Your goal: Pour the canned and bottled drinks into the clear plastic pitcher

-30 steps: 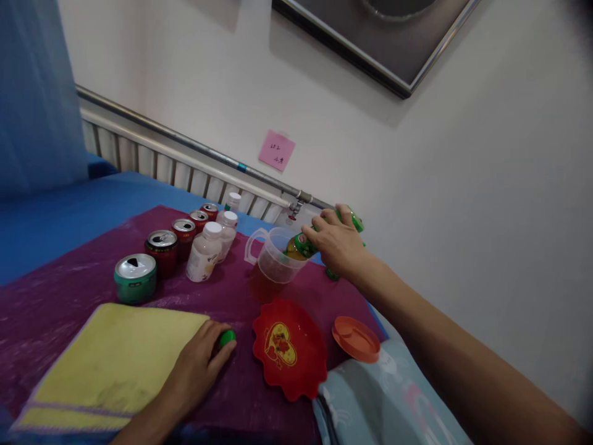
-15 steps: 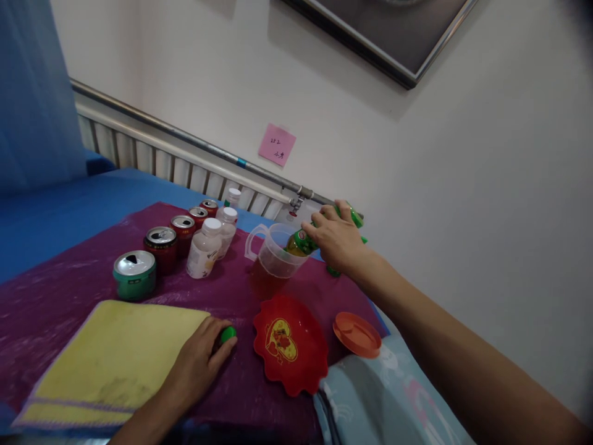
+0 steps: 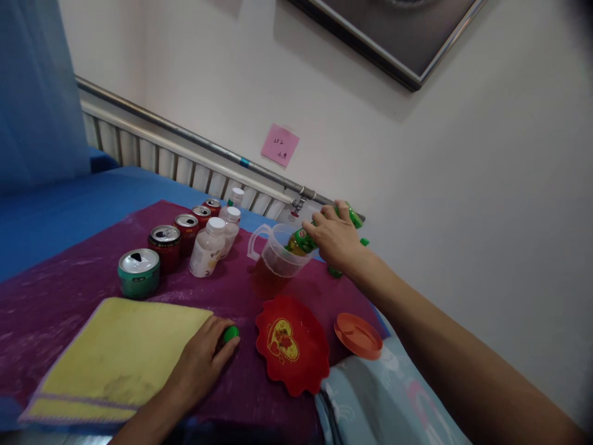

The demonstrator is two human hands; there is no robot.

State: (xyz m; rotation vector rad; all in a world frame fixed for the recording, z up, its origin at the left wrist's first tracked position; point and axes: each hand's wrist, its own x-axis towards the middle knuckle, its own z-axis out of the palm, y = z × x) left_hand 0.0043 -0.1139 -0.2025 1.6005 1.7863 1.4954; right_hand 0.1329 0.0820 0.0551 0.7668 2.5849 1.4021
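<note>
My right hand (image 3: 337, 238) is wrapped round a green-labelled plastic bottle (image 3: 301, 241), tilted with its neck down inside a clear plastic jug (image 3: 280, 253). Reddish-brown liquid shows in the jug's lower part, and yellowish liquid is in the bottle's neck end. My left hand (image 3: 206, 352) rests on the purple sheet at the edge of a yellow cloth (image 3: 134, 340), closed on a green bottle cap (image 3: 230, 334) between thumb and fingers. Right of that hand lies a red scalloped plate (image 3: 294, 346) with a yellow heart print. Another green bottle (image 3: 334, 271) is partly hidden behind my right wrist.
Several opened drink cans (image 3: 139, 272) stand in a row at left, beside white-capped bottles (image 3: 207, 247). An orange lid-like dish (image 3: 357, 337) sits near a pale blue patterned fabric (image 3: 389, 395). Behind the table run a radiator (image 3: 180, 176) and a metal pipe (image 3: 185, 135).
The whole view has shifted slightly to the right. Both hands hold almost the same positions, with the bottle still tilted into the jug.
</note>
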